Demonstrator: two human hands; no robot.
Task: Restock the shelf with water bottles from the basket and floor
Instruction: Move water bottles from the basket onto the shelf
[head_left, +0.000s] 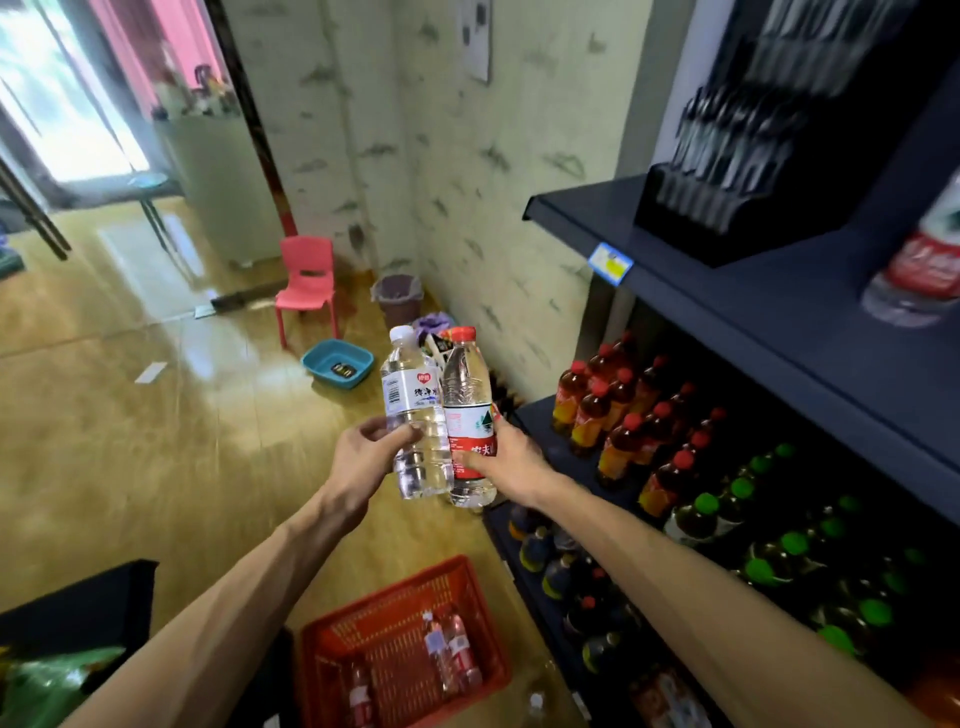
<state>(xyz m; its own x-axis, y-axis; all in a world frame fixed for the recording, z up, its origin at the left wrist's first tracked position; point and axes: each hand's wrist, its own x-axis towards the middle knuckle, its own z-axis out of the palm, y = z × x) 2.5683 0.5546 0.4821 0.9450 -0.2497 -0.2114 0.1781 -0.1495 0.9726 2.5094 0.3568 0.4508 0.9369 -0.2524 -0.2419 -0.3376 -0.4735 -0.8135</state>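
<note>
My left hand (363, 457) grips a clear water bottle with a white cap and white label (415, 410), held upright. My right hand (511, 462) grips a water bottle with a red cap and red label (467, 410), also upright; the two bottles touch side by side in front of me. Below, a red basket (332, 644) on the floor holds several small water bottles (452, 654). One more bottle (537, 709) stands on the floor beside it. The dark shelf (727, 306) is at right, with a red-label water bottle (919, 270) lying blurred on its upper board.
Lower shelf boards hold red-capped tea bottles (639, 431) and green-capped bottles (779, 545). A black display rack (727, 171) sits on the upper board. On the floor stand a red chair (306, 283), a blue basin (337, 364) and a bin (397, 299). A dark counter (78, 613) is at lower left.
</note>
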